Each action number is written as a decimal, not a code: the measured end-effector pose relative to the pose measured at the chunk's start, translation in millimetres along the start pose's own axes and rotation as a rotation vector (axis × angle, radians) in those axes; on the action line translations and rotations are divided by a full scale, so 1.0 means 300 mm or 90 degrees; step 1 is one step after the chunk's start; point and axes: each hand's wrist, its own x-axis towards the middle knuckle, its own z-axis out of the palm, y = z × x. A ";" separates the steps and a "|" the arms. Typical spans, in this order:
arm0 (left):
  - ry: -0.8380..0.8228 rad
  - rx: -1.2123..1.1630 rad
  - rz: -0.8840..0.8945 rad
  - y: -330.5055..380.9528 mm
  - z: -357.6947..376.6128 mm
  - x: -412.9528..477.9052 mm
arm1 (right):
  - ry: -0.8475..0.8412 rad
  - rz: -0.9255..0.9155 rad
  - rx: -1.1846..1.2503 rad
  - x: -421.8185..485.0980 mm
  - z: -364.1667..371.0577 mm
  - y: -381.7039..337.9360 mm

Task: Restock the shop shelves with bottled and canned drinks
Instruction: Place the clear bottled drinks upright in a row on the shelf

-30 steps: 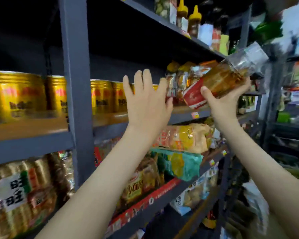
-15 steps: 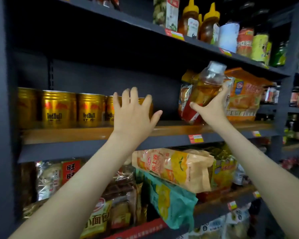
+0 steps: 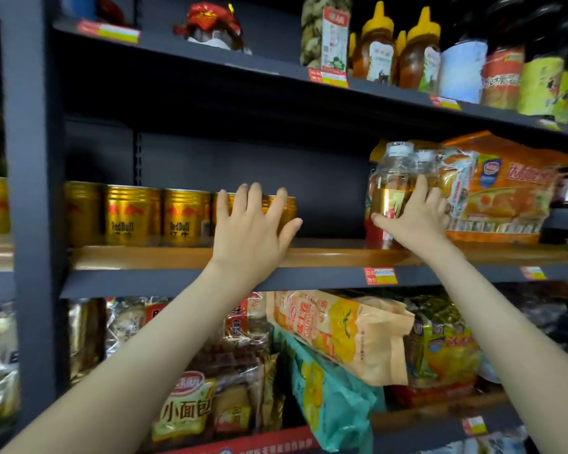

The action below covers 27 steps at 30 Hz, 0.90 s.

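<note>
Clear plastic bottle point(image 3: 394, 180) in curled right grip point(image 3: 414, 218); left grip point(image 3: 253, 231) splayed flat against gold cans point(image 3: 132, 215).

A clear plastic bottle point(image 3: 389, 191) of amber drink, white-capped and red-labelled at the base, stands upright on the wooden middle shelf point(image 3: 328, 253), gripped by the right hand point(image 3: 413, 221). Well to its left, gold Red Bull cans point(image 3: 181, 216) stand upright in a row on the same board.

Above, honey bottles point(image 3: 376, 50); below, snack bags point(image 3: 341, 335), perhaps bread.
</note>
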 end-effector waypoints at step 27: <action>0.044 0.125 -0.080 -1.621 -0.792 -0.843 | 0.036 -0.495 0.474 -1.216 0.145 -1.951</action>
